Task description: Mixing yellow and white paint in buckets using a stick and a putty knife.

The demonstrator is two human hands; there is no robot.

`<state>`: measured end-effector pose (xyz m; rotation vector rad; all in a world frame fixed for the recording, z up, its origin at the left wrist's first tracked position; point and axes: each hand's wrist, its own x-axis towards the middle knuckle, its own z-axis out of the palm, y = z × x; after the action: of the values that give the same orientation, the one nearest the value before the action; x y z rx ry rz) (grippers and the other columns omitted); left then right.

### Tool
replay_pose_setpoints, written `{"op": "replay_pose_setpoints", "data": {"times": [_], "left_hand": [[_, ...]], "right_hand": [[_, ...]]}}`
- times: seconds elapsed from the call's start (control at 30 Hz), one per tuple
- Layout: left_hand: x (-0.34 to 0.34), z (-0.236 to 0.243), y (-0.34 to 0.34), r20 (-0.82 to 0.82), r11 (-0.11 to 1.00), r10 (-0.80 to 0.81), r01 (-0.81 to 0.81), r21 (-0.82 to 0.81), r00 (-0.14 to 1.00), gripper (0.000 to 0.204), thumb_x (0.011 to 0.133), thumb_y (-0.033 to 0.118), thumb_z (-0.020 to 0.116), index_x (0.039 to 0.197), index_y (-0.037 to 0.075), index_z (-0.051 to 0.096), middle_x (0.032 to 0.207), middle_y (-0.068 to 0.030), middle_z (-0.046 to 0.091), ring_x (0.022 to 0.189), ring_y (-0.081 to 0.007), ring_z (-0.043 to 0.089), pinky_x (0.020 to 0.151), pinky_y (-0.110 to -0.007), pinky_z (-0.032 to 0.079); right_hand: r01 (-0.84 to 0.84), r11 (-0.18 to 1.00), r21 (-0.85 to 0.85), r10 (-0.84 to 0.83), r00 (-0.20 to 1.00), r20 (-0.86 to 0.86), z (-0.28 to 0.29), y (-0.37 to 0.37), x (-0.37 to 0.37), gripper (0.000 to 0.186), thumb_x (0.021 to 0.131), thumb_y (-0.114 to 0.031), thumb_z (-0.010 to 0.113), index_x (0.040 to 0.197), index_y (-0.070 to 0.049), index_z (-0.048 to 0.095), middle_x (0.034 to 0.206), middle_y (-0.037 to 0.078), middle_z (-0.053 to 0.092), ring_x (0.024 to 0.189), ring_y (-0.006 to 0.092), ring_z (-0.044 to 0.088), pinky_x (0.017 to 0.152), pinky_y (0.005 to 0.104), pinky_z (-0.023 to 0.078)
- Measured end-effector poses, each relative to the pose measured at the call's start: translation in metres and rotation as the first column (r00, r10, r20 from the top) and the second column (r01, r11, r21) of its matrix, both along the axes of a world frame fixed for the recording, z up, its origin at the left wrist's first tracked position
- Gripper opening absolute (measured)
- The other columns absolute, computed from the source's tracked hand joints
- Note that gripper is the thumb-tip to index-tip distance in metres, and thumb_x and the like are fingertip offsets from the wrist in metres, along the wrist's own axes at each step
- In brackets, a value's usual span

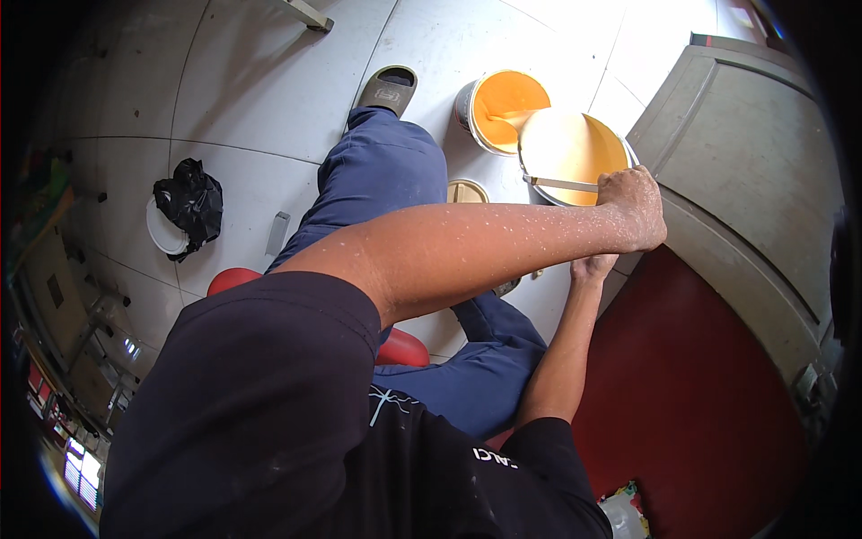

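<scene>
My left hand [633, 205] reaches across to the right, its fist closed around the end of a flat, pale strip [561, 184]. The strip lies across the near rim of a pail [607, 136] with pale yellow and orange inside. This pail's rim overlaps that of a white bucket [462, 106] of orange paint [510, 97]. Where they meet, a lighter orange streak shows, like paint running between them. Below the left fist is my right hand [593, 267]; its fingers are mostly hidden, and what it touches does not show.
A wooden cabinet [736, 153] and a red panel [682, 395] stand close on the right. A round tan lid [467, 191] lies beside my knee. On the left floor are a black plastic bag [190, 202] over a white round container [163, 229] and a small grey block [277, 234].
</scene>
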<state>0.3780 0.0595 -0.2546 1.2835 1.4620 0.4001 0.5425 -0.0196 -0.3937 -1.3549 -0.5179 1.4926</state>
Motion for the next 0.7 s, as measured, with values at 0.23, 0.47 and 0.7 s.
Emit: {"op": "replay_pose_setpoints", "data": {"times": [0.23, 0.47, 0.7], "left_hand": [[-0.004, 0.003, 0.000, 0.011, 1.000, -0.029, 0.029, -0.011, 1.000, 0.049, 0.069, 0.020, 0.070, 0.109, -0.004, 0.054, 0.104, -0.0148, 0.062, 0.099, -0.0214, 0.062, 0.083, -0.030, 0.045], [-0.004, 0.005, 0.001, 0.017, 0.999, -0.025, 0.025, -0.027, 1.000, 0.051, 0.070, 0.021, 0.069, 0.110, -0.005, 0.052, 0.106, -0.0154, 0.061, 0.100, -0.0221, 0.061, 0.085, -0.031, 0.044], [-0.004, 0.003, 0.002, 0.005, 1.000, 0.006, -0.005, -0.017, 1.000, 0.050, 0.071, 0.021, 0.069, 0.110, -0.005, 0.052, 0.106, -0.0162, 0.061, 0.101, -0.0228, 0.061, 0.086, -0.031, 0.043]], "right_hand": [[-0.012, 0.999, 0.044, 0.010, 0.998, 0.061, -0.002, 0.000, 0.003, 0.046, 0.089, -0.030, 0.055, 0.124, -0.003, 0.042, 0.114, 0.011, 0.055, 0.102, 0.0251, 0.057, 0.089, 0.0396, 0.049], [0.011, 1.000, 0.024, -0.012, 0.999, 0.032, 0.003, 0.002, 0.000, 0.045, 0.090, -0.030, 0.054, 0.123, -0.003, 0.042, 0.114, 0.012, 0.055, 0.101, 0.0254, 0.057, 0.087, 0.0394, 0.050], [0.020, 1.000, 0.013, -0.021, 0.997, 0.071, 0.009, 0.004, -0.008, 0.045, 0.089, -0.030, 0.054, 0.124, -0.003, 0.042, 0.116, 0.011, 0.054, 0.103, 0.0250, 0.056, 0.088, 0.0398, 0.050]]}}
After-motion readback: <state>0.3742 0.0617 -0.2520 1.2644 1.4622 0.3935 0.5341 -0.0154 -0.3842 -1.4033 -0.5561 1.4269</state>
